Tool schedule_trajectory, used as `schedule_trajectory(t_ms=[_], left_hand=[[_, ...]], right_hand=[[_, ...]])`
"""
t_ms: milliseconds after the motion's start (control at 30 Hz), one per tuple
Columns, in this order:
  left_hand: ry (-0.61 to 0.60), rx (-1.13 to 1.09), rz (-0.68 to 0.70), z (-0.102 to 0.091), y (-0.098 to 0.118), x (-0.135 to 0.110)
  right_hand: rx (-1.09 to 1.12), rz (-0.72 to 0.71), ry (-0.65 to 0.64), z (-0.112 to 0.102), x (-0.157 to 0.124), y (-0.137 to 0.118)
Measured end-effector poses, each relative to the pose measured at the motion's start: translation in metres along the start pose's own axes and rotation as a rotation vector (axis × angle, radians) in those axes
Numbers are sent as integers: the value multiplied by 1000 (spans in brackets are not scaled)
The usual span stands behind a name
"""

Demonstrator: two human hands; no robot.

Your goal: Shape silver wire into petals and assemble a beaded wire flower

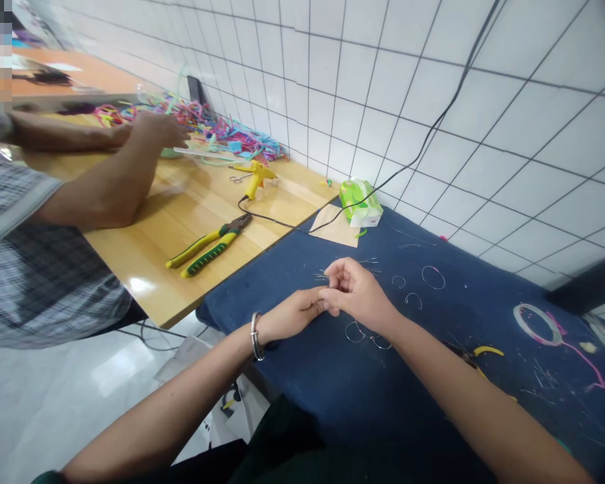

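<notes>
My left hand (295, 312), with a silver bangle at its wrist, reaches in from the left with its fingers closed. Its fingertips meet those of my right hand (350, 292), whose thumb and fingers are pinched together. Whatever lies between the fingertips is too small or hidden to make out. Just below the hands is a thin wire piece with two round loops (355, 331), partly covered by my right forearm. Short straight wires (369, 263) lie on the dark blue cloth (302, 376) behind the fingers. Bent wire rings (433, 277) rest to the right.
Pliers with yellow-green handles (209, 249) and a yellow glue gun (257, 178) lie on the wooden table (277, 202). A co-worker's arms (111, 161) reach toward colourful pipe cleaners (222, 131). A tissue pack (360, 202), yellow-handled tool (487, 351) and wire coil (521, 316) are nearby.
</notes>
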State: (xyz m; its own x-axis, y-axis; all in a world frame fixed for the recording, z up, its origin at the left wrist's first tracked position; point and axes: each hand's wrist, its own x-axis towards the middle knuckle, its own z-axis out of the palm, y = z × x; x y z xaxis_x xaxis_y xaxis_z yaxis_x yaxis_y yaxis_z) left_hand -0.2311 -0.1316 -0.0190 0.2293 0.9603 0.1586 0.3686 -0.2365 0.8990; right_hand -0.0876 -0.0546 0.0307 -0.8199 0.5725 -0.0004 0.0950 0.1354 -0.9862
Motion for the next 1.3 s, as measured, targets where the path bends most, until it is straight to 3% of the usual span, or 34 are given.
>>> schedule_trajectory(t_ms=[233,500,667,1000,1133,1300], left_hand=[[33,-12,2,4,3,-1],[67,67,-3,11,-3,-1],[44,-74,-15,1,-4,-4],[-6,-310,-100,-10,-19,1],[-34,-313,-85,-10,-21,4],[39,-202,-8,-11,-16,6]], right_hand=[[104,12,50,0,-3,14],[-340,-68,81,2,-9,13],[-442,-87,90,-7,-9,5],[-479,-110,53,-1,-6,2],[-521,-176,67,1,-6,-4],[-463,-165,48,-1,-6,-5]])
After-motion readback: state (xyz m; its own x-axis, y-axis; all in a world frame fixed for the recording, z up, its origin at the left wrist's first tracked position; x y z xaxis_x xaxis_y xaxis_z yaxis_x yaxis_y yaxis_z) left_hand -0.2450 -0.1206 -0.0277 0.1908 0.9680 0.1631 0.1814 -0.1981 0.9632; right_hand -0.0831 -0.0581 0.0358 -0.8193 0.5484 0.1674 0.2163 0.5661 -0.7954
